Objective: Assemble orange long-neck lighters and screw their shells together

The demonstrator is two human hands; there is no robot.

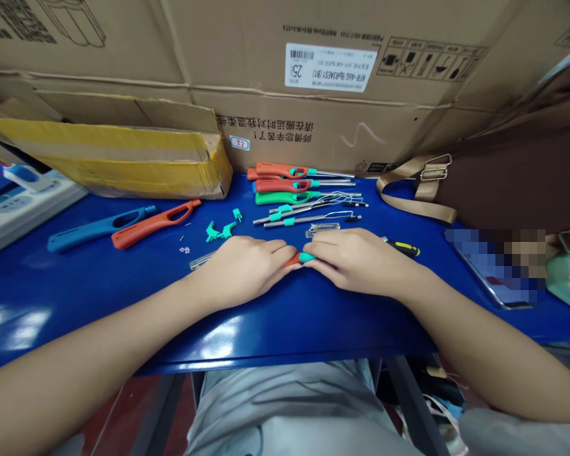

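Both hands rest close together on the blue table (275, 323). My left hand (247, 263) is curled over an orange lighter body with a teal trigger (304, 257); a metal tube (200, 260) sticks out to its left. My right hand (356, 258) pinches the same piece from the right. A yellow-and-black screwdriver (403, 249) lies just behind my right hand. Beyond the hands lie finished lighters, orange (280, 170) and green (285, 197), and bare metal tubes with wires (308, 214).
An empty blue shell (99, 225) and an orange shell (154, 223) lie at the left. Small teal parts (221, 230) sit near my left hand. Cardboard boxes (313, 76) wall the back; a brown bag (517, 171) and a power strip (14, 202) flank the sides.
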